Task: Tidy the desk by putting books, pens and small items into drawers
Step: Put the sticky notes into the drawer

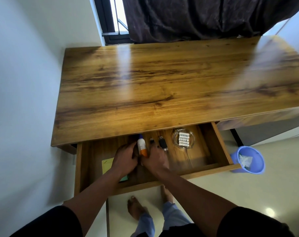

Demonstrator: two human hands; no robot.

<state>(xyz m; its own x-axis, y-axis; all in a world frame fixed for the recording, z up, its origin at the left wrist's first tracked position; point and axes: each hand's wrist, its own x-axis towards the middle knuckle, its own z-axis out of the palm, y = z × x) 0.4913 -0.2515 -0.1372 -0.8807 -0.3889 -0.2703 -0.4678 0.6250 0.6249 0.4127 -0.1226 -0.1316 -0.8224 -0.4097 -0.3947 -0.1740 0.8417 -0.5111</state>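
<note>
The wooden desk has its wide drawer pulled out. Both my hands are inside the drawer. My left hand and my right hand lie on either side of a white bottle with an orange cap that lies flat, and their fingers touch it. Whether either hand grips it is hidden. To the right of the bottle lie a small black item and a black stick-shaped gadget. A glass ashtray holds several white batteries. A yellow notepad lies under my left wrist.
A blue plastic bin with some scraps stands on the pale floor right of the drawer. A dark curtain hangs behind the desk, and a white wall closes in on the left. My bare feet stand below the drawer front.
</note>
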